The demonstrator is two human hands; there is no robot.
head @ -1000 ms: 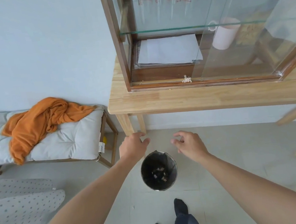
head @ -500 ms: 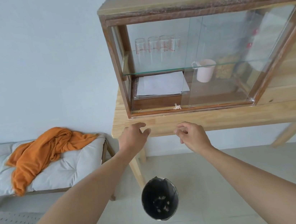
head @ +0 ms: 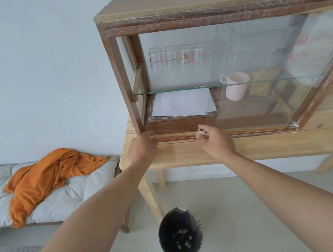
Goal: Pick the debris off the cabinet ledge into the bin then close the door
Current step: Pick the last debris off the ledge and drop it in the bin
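A wooden glass-fronted cabinet point(head: 122, 85) stands on a light wood table point(head: 269, 144), its sliding glass door point(head: 259, 67) pushed right so the left half is open. My left hand point(head: 142, 148) rests at the ledge's left end, fingertips pinched at a thin pale sliver of debris point(head: 154, 136). My right hand point(head: 214, 140) reaches the ledge point(head: 177, 136) farther right, thumb and fingers closing around a small pale clump of debris point(head: 200, 131). Below on the floor stands the black bin point(head: 180, 236), with scraps in its bottom.
Inside the cabinet are white papers point(head: 181, 102), a pink mug point(head: 236, 86) and several measuring glasses point(head: 177, 57) on a glass shelf. At the left is a cushioned bench point(head: 68, 193) with an orange cloth point(head: 47, 175).
Both hands have risen from over the bin to the cabinet ledge. The view has tilted up, and the fingers have come to the debris pieces.
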